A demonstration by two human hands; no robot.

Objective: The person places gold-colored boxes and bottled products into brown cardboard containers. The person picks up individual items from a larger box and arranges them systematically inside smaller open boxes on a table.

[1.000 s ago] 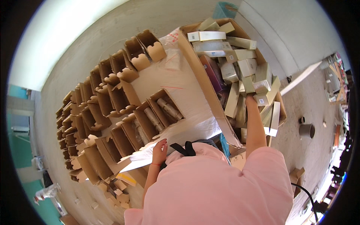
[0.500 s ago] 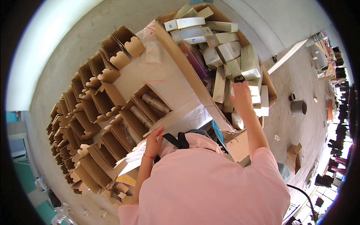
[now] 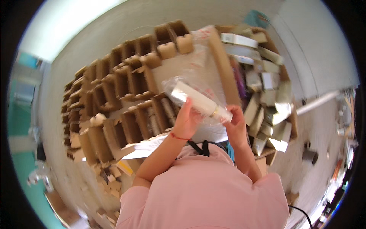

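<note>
A white cylindrical bottle (image 3: 197,100) with a gold band near one end is held slantwise in front of me, over the work surface. Loose clear plastic film (image 3: 171,84) surrounds it and crumples at its far left end. My left hand (image 3: 187,119) grips the bottle from below, around its middle, with the thumb along its side. At the narrower right end, my right hand (image 3: 236,121) pinches the bottle and film between the fingers. Some blur softens the fingertips.
To the right stands a large open carton (image 3: 225,72) full of white and gold boxes. Rows of brown cardboard compartments (image 3: 133,84) spread to the left; a few near ones hold wrapped cylinders (image 3: 167,108). Cardboard scraps (image 3: 114,185) lie on the floor at lower left.
My right hand has come out of the carton to the middle, and the wrapped bottle is now in both hands. My left hand has moved up and right. The view has shifted.
</note>
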